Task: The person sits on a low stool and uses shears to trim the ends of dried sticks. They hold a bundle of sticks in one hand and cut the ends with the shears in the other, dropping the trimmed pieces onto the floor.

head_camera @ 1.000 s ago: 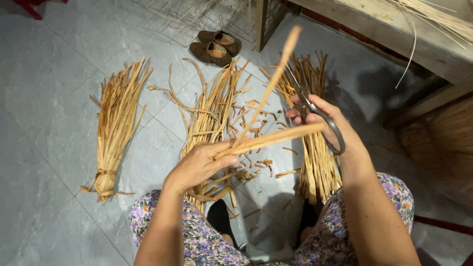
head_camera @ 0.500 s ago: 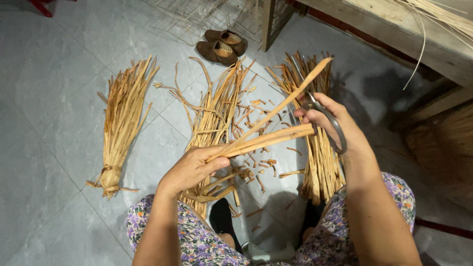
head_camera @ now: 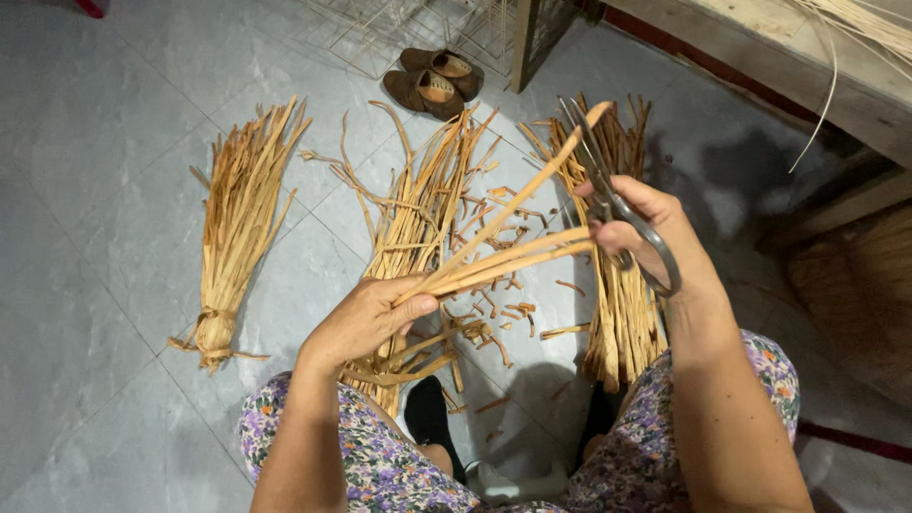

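Tied bundle: a sheaf of dried tan plant strips (head_camera: 237,223) lies on the grey tiled floor (head_camera: 95,171) at the far left, bound near its lower end and fanning out toward the top.
Left hand: the left hand (head_camera: 366,318) is closed around the near ends of a few long strips, thumb pressed on top, above the person's flowered lap.
Held strips: the held strips (head_camera: 503,252) run from the left hand up and to the right; most stay close together and reach the right hand, while one splits off and climbs steeply to end near the scissor tips.
Middle pile: a loose heap of strips (head_camera: 423,204) lies on the floor behind the left hand, untied, with stray curled ends to its left.
Offcuts: short cut pieces (head_camera: 494,318) lie scattered on the tiles between the middle pile and the right bundle, below the held strips.
Shoes: a pair of brown slip-on shoes (head_camera: 435,81) sits on the floor beyond the middle pile, touching each other.
Scissors: metal scissors (head_camera: 617,204) point up and away, blades narrowly parted beside the steep strip's end.
Right hand: the right hand (head_camera: 655,237) grips the scissors, fingers through the handle loop, touching the far ends of the held strips.
Right bundle: another sheaf of strips (head_camera: 622,313) lies under the right hand.
Bench: a wooden bench (head_camera: 760,57) crosses the upper right corner.
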